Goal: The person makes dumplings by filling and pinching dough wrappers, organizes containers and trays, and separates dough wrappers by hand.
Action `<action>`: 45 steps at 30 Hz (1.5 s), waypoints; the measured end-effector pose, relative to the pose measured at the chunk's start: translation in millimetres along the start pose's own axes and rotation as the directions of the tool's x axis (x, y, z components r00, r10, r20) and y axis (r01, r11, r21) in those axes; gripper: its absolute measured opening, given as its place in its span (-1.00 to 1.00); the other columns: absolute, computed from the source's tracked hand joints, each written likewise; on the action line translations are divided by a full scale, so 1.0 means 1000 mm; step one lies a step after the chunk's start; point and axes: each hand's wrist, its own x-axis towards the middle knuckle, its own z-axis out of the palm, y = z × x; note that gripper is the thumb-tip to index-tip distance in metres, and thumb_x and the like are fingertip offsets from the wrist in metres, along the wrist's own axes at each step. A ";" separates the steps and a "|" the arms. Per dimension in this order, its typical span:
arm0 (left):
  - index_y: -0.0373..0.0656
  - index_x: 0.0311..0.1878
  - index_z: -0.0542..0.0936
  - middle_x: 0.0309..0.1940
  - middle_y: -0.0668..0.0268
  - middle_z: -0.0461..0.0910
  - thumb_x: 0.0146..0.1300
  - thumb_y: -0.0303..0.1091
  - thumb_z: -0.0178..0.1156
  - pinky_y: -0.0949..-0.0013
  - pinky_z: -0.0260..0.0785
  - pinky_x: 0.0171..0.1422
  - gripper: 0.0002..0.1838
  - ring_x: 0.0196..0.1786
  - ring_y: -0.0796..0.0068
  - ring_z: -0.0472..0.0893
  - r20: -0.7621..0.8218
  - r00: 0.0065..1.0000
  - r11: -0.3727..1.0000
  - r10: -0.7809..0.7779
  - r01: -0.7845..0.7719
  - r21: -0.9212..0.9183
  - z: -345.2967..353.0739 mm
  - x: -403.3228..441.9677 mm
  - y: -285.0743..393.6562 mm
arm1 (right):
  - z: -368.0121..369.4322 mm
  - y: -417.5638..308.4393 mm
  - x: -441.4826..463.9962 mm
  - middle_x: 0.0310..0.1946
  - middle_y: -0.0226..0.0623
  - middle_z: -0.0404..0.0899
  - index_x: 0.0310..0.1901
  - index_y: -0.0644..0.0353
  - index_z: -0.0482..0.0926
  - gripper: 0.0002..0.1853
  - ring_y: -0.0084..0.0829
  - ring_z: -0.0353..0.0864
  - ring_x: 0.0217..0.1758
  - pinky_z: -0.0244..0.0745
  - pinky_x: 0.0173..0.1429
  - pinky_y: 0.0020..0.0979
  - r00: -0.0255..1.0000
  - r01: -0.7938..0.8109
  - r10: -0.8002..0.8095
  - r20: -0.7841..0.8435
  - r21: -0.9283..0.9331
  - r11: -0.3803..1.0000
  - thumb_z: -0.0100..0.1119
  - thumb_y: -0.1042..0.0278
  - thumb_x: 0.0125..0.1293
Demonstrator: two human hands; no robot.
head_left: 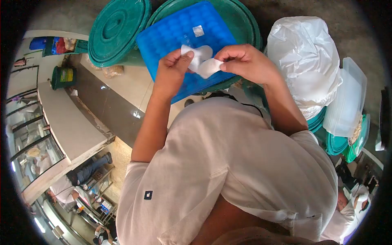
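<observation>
A thin white piece [197,56], like soft paper or cloth with rounded lobes, is stretched between my two hands. My left hand [174,70] pinches its left side between thumb and fingers. At its right edge, the thumb and forefinger of my right hand [243,61] are closed on it. Whether it is one piece or two overlapping ones, I cannot tell. Just beneath lies a blue plastic tray [163,41] with rows of rounded shapes. A small silvery square [198,31] sits on the tray's far part.
The tray rests over a large green lidded bin [249,24]; another green lid [118,28] is at its left. On the right stand a white plastic bag [304,61] and stacked clear containers [347,98]. A green bucket [63,77] and other people are farther off.
</observation>
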 end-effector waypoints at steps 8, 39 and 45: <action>-0.31 -0.13 0.65 -0.31 0.32 0.67 0.34 -0.33 0.18 0.49 0.43 -0.19 -0.78 -0.27 0.62 0.58 -0.013 1.000 0.944 0.002 0.002 0.331 -0.002 -0.002 0.009 | -0.008 0.012 -0.004 -0.42 -0.45 0.57 -0.21 0.26 0.61 -0.80 -0.65 0.46 -0.32 0.38 -0.21 -0.53 0.982 -0.096 0.088 -0.169 -0.041 0.995 0.17 0.29 0.31; -0.26 -0.17 0.67 -0.35 0.40 0.65 0.35 -0.28 0.19 0.53 0.36 -0.22 -0.77 -0.31 0.68 0.53 0.110 0.994 0.929 -0.001 -0.040 0.369 0.005 -0.010 0.017 | 0.004 0.000 0.000 -0.39 -0.50 0.59 -0.19 0.26 0.63 -0.83 -0.68 0.45 -0.31 0.38 -0.22 -0.56 0.994 -0.098 0.092 -0.052 -0.120 0.988 0.19 0.34 0.34; -0.31 -0.18 0.65 -0.45 0.42 0.60 0.35 -0.34 0.17 0.55 0.30 -0.34 -0.80 -0.40 0.73 0.47 0.047 0.999 0.832 0.016 -0.040 0.553 -0.004 -0.008 0.023 | 0.005 0.001 -0.001 -0.39 -0.45 0.60 -0.20 0.26 0.63 -0.83 -0.65 0.48 -0.28 0.41 -0.15 -0.54 0.987 -0.123 0.107 -0.118 -0.136 0.983 0.19 0.33 0.33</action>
